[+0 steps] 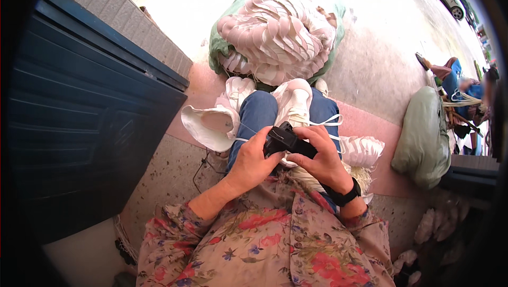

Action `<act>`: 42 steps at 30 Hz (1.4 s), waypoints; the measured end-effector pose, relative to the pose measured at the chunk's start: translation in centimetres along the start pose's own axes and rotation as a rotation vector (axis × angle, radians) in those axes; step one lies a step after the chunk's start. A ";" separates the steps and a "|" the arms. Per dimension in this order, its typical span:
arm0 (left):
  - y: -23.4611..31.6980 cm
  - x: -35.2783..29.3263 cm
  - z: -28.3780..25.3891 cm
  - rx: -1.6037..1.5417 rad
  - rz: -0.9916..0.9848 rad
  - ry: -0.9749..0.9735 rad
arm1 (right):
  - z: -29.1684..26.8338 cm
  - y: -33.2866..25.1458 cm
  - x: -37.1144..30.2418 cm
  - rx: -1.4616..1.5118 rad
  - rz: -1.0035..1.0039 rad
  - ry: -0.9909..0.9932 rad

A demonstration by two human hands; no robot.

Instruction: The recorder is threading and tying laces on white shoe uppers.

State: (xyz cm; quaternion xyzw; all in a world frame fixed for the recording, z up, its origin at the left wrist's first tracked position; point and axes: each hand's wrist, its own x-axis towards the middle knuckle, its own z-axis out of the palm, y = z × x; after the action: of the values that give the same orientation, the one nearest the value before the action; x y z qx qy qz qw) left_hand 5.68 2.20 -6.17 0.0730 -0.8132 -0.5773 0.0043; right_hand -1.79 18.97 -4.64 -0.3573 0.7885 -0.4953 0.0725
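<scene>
Over my lap, both hands hold a small black device with a wide black strap (pixel 303 148). My left hand (pixel 250 161) grips its left end between thumb and fingers. The fingers and thumb of my right hand (pixel 324 156) close on the strap side; a black band (pixel 345 196) is round that wrist. Under the device, a white shoe upper (pixel 294 101) with loose laces lies between my knees, partly hidden by my hands. Another white upper (pixel 210 124) rests beside my left leg, its opening showing. A thin thread runs near my left fingers.
Ahead of my knees stands a green sack (pixel 219 49) filled with stacked pinkish-white shoe parts (pixel 280 35). More white pieces (pixel 362 151) lie by my right leg. A dark blue door (pixel 90 112) is at left. At right are a full pale-green sack (pixel 422 133) and another person (pixel 452 80).
</scene>
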 end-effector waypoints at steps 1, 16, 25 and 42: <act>-0.1 0.1 -0.2 -0.055 -0.039 -0.038 | 0.0 -0.1 0.1 0.002 0.002 0.000; -5.3 -2.5 -1.5 0.159 -0.118 0.016 | 4.7 3.4 1.4 0.619 0.450 -0.449; -5.7 -2.1 -2.3 0.064 -0.261 0.086 | 5.3 5.3 2.4 0.979 0.926 -0.418; -5.4 -2.1 -3.1 -0.227 -0.406 0.021 | 5.1 6.0 2.4 1.006 0.919 -0.419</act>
State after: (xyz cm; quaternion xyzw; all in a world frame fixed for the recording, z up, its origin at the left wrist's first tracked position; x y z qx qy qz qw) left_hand 8.67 -2.20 -10.01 0.2402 -0.7115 -0.6535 -0.0951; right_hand -4.11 15.24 -11.56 0.0004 0.5045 -0.6393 0.5803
